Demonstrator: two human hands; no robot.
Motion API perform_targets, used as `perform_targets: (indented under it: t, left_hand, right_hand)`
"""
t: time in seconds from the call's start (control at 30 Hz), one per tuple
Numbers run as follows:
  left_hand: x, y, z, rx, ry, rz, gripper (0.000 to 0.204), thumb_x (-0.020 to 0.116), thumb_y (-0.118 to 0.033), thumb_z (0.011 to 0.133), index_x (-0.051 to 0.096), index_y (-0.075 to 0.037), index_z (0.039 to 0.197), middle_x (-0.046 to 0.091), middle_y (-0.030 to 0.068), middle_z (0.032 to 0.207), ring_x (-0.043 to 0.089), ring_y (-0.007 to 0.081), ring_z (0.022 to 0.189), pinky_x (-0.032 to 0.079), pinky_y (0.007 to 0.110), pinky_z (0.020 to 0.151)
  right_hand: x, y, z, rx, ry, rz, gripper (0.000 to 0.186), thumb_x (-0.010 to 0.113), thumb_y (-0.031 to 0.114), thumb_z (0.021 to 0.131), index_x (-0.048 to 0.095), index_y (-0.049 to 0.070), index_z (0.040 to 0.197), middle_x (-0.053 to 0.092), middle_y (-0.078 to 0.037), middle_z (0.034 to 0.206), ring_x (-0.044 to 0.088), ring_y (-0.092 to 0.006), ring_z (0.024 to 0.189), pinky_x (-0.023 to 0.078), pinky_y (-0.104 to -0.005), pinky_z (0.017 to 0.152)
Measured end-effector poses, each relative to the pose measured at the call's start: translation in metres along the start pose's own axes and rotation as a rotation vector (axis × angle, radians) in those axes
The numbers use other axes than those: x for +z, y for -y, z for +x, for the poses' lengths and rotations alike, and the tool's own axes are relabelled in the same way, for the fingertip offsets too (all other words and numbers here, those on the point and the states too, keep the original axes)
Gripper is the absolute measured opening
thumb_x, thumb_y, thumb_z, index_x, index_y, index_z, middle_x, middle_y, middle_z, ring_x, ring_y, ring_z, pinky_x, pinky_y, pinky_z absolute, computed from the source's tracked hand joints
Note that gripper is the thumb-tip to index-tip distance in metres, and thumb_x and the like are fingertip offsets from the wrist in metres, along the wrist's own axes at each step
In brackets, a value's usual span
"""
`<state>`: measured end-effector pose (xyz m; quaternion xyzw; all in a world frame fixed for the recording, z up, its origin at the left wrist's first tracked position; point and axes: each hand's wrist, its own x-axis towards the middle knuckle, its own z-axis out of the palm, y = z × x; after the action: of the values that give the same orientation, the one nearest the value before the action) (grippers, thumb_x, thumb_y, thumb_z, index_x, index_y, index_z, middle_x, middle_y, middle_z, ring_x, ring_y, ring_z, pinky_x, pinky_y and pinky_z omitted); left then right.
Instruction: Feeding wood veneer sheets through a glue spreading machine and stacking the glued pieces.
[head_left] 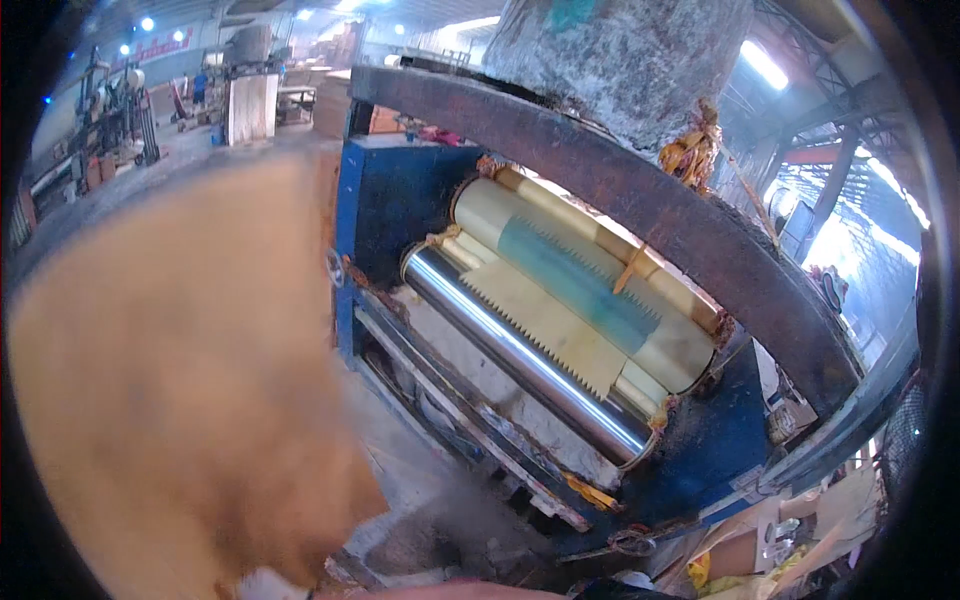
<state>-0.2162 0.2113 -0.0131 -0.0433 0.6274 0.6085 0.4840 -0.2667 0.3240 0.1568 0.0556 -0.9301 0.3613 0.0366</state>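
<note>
Beside a blue-framed glue-spreader machine (400,210) on a factory floor, a large tan veneer sheet (170,370), blurred w/ motion, fills the left half of the view, its right edge just beside the machine's infeed side. Two rollers sit close together in the frame: a polished steel roller (520,350) in front and a thicker rubber roller (590,280), cream w/ a teal band, behind it; a dark curved steel beam (640,200) arcs overhead. Neither hand is clearly in frame — only a pale blur, maybe a glove or sleeve edge (270,585), at the bottom — so whether the fingers are open or gripping can't be told. Judged from the blur, the sheet is being carried or swung near the rollers; feeding it would call for squaring its leading edge to the roller gap, hands kept well back. Scrap cardboard (800,540) lies at lower right.
</note>
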Motion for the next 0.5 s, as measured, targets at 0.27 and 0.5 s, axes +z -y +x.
perform_targets:
  t: [0.27, 0.5]
  left_hand:
    - [-0.241, 0.065, -0.101, -0.211, -0.426, -0.149, 0.040, 0.070, -0.034, 0.084, 0.055, -0.013, 0.116, 0.068, 0.0121, 0.105, 0.067, 0.0264, 0.095, 0.055, 0.041, 0.079]
    - [-0.221, 0.107, -0.086, -0.301, -0.304, 0.086, 0.045, 0.072, -0.039, 0.082, 0.057, -0.014, 0.116, 0.068, 0.0150, 0.106, 0.067, 0.0298, 0.097, 0.054, 0.043, 0.081]
  right_hand:
    - [-0.089, -0.018, -0.139, 0.098, -0.150, 0.453, 0.030, 0.053, 0.020, 0.096, 0.059, 0.005, 0.121, 0.059, -0.010, 0.123, 0.055, -0.0212, 0.113, 0.042, -0.0334, 0.097]
    - [-0.239, -0.073, -0.385, 1.247, -0.897, 0.210, 0.034, 0.065, 0.026, 0.089, 0.065, 0.004, 0.116, 0.070, -0.008, 0.113, 0.065, -0.0179, 0.100, 0.050, -0.0324, 0.088]
